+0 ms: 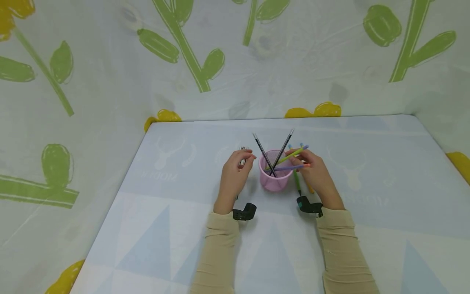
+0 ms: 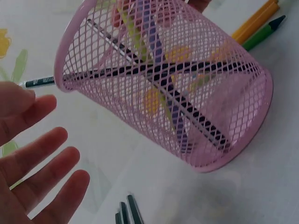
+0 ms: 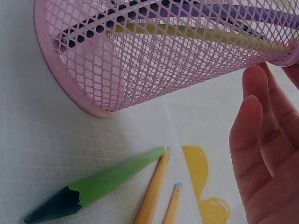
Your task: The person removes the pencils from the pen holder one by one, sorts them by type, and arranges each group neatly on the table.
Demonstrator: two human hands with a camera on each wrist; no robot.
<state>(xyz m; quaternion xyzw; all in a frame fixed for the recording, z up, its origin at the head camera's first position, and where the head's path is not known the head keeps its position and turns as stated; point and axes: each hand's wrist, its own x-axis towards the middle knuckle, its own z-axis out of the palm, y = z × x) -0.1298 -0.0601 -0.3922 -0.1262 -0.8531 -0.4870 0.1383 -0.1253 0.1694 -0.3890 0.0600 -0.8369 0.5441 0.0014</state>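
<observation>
the pink mesh cup [image 1: 274,186] stands upright on the pale blue-and-white patterned tabletop [image 1: 271,261], between your two hands. in it, two slim black-and-white patterned pencils [image 1: 259,145] cross and lean apart, and a yellow-green pencil [image 1: 284,159] and a purple pencil [image 1: 286,168] slant toward your right. your right hand [image 1: 317,173] is at the cup's rim, fingers bent about the upper ends of those two; you cannot tell from here whether they pinch either one. your left hand [image 1: 235,171] is on the other side, apart from the cup, its fingers released, spread and loosely bent around nothing. near that hand lie three slender dark sticks [image 2: 134,210], only partly in sight. right of the cup, on the tabletop, lie a thick green pencil [image 3: 107,179] with a dark point and two orange pencils [image 3: 154,191]. you wear beige sleeves [image 1: 220,257] and a black wrist camera [image 1: 245,212] on each arm. beyond hangs a whitish cloth [image 1: 110,98] printed with green leaves and yellow flowers.
</observation>
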